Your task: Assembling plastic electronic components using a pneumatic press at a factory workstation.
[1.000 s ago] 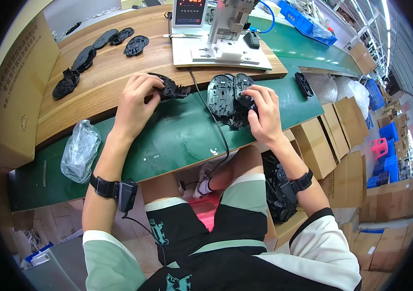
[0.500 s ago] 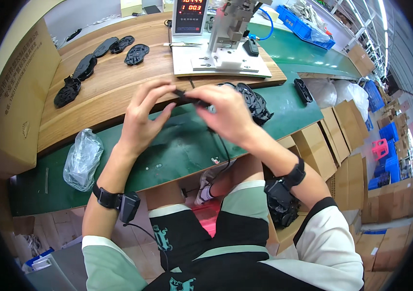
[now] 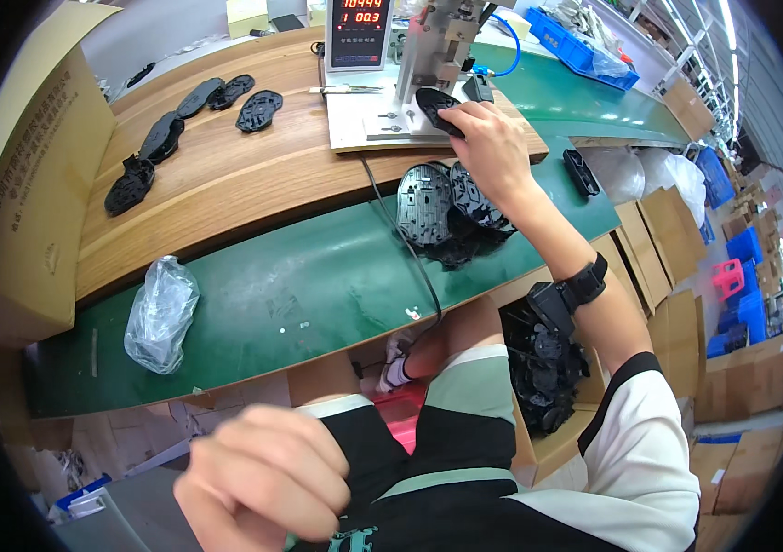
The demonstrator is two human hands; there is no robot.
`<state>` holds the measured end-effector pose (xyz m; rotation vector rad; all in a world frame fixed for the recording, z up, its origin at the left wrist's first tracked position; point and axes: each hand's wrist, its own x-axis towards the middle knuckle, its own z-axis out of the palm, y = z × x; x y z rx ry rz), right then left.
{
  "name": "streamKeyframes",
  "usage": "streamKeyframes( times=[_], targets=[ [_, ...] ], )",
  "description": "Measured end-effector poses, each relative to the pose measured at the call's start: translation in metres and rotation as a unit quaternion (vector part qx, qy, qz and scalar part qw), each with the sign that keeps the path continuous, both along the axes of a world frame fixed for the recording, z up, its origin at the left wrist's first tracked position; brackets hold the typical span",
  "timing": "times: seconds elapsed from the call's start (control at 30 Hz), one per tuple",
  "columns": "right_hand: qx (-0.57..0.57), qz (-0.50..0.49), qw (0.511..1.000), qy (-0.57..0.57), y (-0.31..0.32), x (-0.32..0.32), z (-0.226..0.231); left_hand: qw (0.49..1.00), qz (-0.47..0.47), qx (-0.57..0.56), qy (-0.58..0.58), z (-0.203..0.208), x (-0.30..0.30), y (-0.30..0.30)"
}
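Observation:
In my right hand point(image 3: 492, 147) is an oval black plastic shell point(image 3: 435, 110), pinched by its near edge. I hold it at the white base plate point(image 3: 350, 136) of a metal press point(image 3: 437, 46), below the press head. My left hand point(image 3: 267, 474) is raised close over my lap, away from the bench, with its fingers curled in and slightly blurred. Whatever it may hold is hidden. Below my right hand, a pile of black plastic shells point(image 3: 424, 207) lies on the green bench. A black cable point(image 3: 410, 248) runs beside them.
Several black shells point(image 3: 163, 136) lie along the wooden board point(image 3: 253, 179). A clear plastic bag point(image 3: 161, 313) rests on the green bench. Cardboard boxes point(image 3: 19, 184) stand left and right. One open carton by my right leg holds black parts point(image 3: 548, 368). A digital display unit point(image 3: 359, 37) stands beside the press.
My hands were together over the bench around a small dark part. My right hand has moved forward to the press with a black shell; my left has dropped back toward my body.

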<state>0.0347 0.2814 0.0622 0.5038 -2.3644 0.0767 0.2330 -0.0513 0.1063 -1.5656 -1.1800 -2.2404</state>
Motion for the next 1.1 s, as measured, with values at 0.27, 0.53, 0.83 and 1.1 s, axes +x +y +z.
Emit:
streamKeyframes(
  times=[0.27, 0.53, 0.83, 1.1],
  targets=[
    [0.04, -0.042, 0.994, -0.094, 0.004, 0.001, 0.01, 0.98, -0.181, 0.025, -0.074, 0.027, 0.017, 0.023],
    [0.053, -0.026, 0.995, -0.08, -0.003, -0.001, 0.012, 0.948, -0.301, 0.002, -0.107, 0.04, 0.022, 0.026],
    [0.037, 0.0, 0.998, -0.056, -0.008, -0.001, 0.009, 0.942, -0.316, -0.01, -0.115, 0.047, 0.021, 0.027],
    [0.085, -0.048, 0.991, -0.094, -0.01, -0.003, 0.012, 0.941, -0.322, -0.022, -0.105, 0.046, 0.02, 0.027]
  ],
)
